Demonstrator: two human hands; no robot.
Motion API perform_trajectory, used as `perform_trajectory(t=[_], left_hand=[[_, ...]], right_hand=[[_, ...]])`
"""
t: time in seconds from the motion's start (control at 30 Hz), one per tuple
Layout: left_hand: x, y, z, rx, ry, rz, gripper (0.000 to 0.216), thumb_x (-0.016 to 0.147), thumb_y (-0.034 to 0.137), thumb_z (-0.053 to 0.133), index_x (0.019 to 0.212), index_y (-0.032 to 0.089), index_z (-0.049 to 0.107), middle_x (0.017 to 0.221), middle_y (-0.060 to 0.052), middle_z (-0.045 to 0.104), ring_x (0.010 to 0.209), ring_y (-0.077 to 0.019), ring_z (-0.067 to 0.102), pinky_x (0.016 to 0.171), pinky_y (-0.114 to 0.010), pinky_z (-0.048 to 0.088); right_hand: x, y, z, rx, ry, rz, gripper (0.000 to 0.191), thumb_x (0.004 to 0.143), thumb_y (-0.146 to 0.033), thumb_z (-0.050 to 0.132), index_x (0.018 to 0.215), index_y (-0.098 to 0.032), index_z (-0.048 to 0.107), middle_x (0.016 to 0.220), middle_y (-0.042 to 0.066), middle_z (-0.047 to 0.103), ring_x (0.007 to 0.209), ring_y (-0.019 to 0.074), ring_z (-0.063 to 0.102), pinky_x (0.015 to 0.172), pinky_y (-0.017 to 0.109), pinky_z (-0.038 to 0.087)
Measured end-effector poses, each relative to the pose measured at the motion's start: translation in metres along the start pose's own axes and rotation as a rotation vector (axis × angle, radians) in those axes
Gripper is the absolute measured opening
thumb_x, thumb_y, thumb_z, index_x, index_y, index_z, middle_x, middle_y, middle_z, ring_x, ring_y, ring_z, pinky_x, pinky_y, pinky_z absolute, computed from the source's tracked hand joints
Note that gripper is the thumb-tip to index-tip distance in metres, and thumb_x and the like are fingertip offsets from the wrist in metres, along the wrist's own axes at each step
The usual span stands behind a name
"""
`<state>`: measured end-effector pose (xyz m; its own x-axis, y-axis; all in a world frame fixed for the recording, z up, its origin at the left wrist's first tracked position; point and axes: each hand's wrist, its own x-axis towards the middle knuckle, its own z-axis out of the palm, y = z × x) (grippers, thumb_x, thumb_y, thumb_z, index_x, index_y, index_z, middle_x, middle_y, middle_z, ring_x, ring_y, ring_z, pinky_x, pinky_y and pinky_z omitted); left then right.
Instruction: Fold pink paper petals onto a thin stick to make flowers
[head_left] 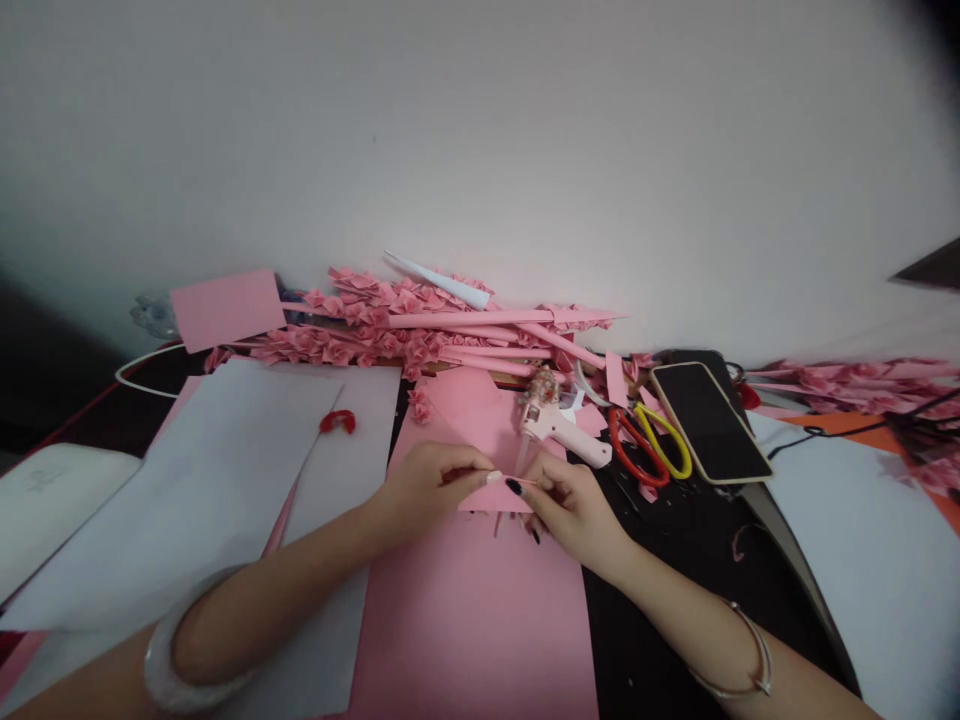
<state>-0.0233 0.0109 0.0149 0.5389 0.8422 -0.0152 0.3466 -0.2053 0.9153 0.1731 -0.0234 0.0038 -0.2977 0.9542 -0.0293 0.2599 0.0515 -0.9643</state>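
Thumb and fingertips of my left hand are pinched together on one end of a thin pink paper strip. My right hand, with dark nails, pinches the other end close by. Behind the fingers lies a smaller pink paper piece, on top of a large pink sheet. A pale pink glue gun rests just beyond my right hand, its nozzle pointing toward me. My fingers partly cover the strip, so its full shape is hidden.
Scissors with red handles and yellow handles lie right, beside a phone. Stems of pink paper flowers line the wall. White sheets spread left, with a small red curved object. More white paper lies right.
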Motion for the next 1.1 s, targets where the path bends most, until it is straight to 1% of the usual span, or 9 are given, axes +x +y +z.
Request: perform_trajectory(t=[0.17, 0.4, 0.47, 0.53, 0.6, 0.67, 0.77, 0.83, 1.1], left_hand=[[-0.002, 0.001, 0.0, 0.058, 0.073, -0.034, 0.035, 0.08, 0.029, 0.056, 0.051, 0.015, 0.042, 0.048, 0.007, 0.035, 0.047, -0.0062, 0.031, 0.046, -0.019, 0.024], [0.001, -0.002, -0.002, 0.108, 0.167, -0.02, 0.049, 0.075, 0.031, 0.063, 0.05, 0.018, 0.023, 0.049, 0.008, 0.021, 0.047, -0.0059, 0.021, 0.045, -0.02, 0.017], [0.002, -0.003, -0.003, 0.133, 0.169, -0.008, 0.049, 0.078, 0.036, 0.06, 0.049, 0.017, 0.024, 0.048, 0.008, 0.022, 0.046, -0.006, 0.023, 0.044, -0.02, 0.019], [0.001, -0.003, -0.005, 0.187, 0.187, 0.026, 0.043, 0.084, 0.039, 0.053, 0.05, 0.016, 0.037, 0.048, 0.007, 0.033, 0.046, -0.0071, 0.032, 0.046, -0.02, 0.026], [0.001, -0.004, -0.006, 0.254, 0.229, 0.092, 0.028, 0.086, 0.038, 0.051, 0.068, 0.017, 0.056, 0.06, 0.003, 0.053, 0.055, -0.0098, 0.046, 0.055, -0.021, 0.038], [0.0, -0.005, -0.006, 0.313, 0.261, 0.204, 0.021, 0.083, 0.036, 0.058, 0.094, 0.018, 0.061, 0.086, -0.003, 0.064, 0.076, -0.0149, 0.057, 0.072, -0.026, 0.045], [-0.001, -0.008, -0.004, 0.359, 0.18, 0.379, 0.042, 0.075, 0.035, 0.069, 0.111, 0.018, 0.058, 0.111, -0.009, 0.063, 0.105, -0.0223, 0.055, 0.094, -0.035, 0.042], [-0.001, -0.01, -0.002, 0.369, 0.093, 0.433, 0.046, 0.076, 0.034, 0.068, 0.117, 0.017, 0.056, 0.113, -0.01, 0.063, 0.109, -0.0228, 0.054, 0.097, -0.036, 0.041], [-0.003, -0.012, -0.001, 0.374, 0.064, 0.381, 0.038, 0.083, 0.031, 0.059, 0.119, 0.018, 0.056, 0.117, -0.008, 0.064, 0.11, -0.0216, 0.057, 0.096, -0.034, 0.044]], right_hand=[[-0.002, -0.001, 0.0, -0.01, 0.01, -0.012, 0.024, 0.087, -0.031, 0.053, 0.067, -0.019, 0.048, 0.047, -0.003, 0.052, 0.037, 0.0096, 0.048, 0.038, 0.02, 0.035], [-0.001, -0.003, -0.001, 0.033, 0.031, 0.023, 0.026, 0.087, -0.034, 0.054, 0.067, -0.019, 0.048, 0.048, -0.002, 0.055, 0.036, 0.0088, 0.047, 0.037, 0.019, 0.033], [0.0, -0.004, -0.001, 0.058, 0.043, 0.037, 0.026, 0.086, -0.035, 0.056, 0.066, -0.019, 0.048, 0.047, -0.003, 0.055, 0.035, 0.0083, 0.046, 0.037, 0.019, 0.033], [0.002, -0.004, -0.001, 0.098, 0.058, 0.059, 0.027, 0.084, -0.036, 0.057, 0.066, -0.019, 0.047, 0.045, -0.004, 0.054, 0.033, 0.0076, 0.044, 0.035, 0.018, 0.032], [0.003, -0.005, -0.001, 0.148, 0.072, 0.086, 0.029, 0.083, -0.039, 0.059, 0.066, -0.019, 0.047, 0.044, -0.004, 0.054, 0.031, 0.0071, 0.043, 0.034, 0.018, 0.032], [0.003, -0.004, -0.001, 0.185, 0.076, 0.111, 0.03, 0.081, -0.041, 0.06, 0.066, -0.019, 0.046, 0.044, -0.004, 0.056, 0.03, 0.0071, 0.044, 0.032, 0.017, 0.032], [0.004, -0.004, -0.002, 0.207, 0.07, 0.136, 0.029, 0.081, -0.041, 0.06, 0.067, -0.019, 0.046, 0.043, -0.005, 0.056, 0.029, 0.0077, 0.046, 0.031, 0.017, 0.035], [0.003, -0.005, -0.002, 0.217, 0.062, 0.137, 0.028, 0.081, -0.04, 0.06, 0.068, -0.019, 0.047, 0.043, -0.005, 0.057, 0.029, 0.0077, 0.047, 0.031, 0.017, 0.036], [0.004, -0.006, -0.002, 0.279, 0.038, 0.117, 0.028, 0.081, -0.041, 0.06, 0.071, -0.018, 0.047, 0.044, -0.005, 0.059, 0.029, 0.0077, 0.047, 0.032, 0.018, 0.038]])
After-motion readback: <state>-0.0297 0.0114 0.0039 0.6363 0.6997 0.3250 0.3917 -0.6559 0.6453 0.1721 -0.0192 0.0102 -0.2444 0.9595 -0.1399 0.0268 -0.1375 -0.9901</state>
